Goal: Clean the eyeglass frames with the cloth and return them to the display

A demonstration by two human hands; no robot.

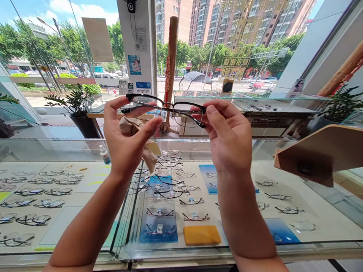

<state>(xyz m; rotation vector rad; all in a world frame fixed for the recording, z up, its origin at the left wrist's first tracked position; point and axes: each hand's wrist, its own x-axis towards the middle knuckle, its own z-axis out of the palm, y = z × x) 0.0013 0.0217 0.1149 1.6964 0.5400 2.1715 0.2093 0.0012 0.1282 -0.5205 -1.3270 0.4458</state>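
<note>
A pair of black-rimmed eyeglasses (168,108) is held up in front of me, above the glass display case, with its lenses toward the window. My left hand (124,136) grips the left end of the frame, and a crumpled beige cloth (132,125) is tucked in the same hand, its tail hanging below the thumb. At the right end, near the hinge, my right hand (229,136) pinches the frame between thumb and fingers. The temples appear folded behind the lenses.
Below my hands stretches a glass display case (207,252) with several rows of eyeglasses and a yellow case (202,235) inside. A small white bottle (104,154) stands at left. A brown wooden board (332,152) juts in from the right. Potted plants (77,107) stand by the windows.
</note>
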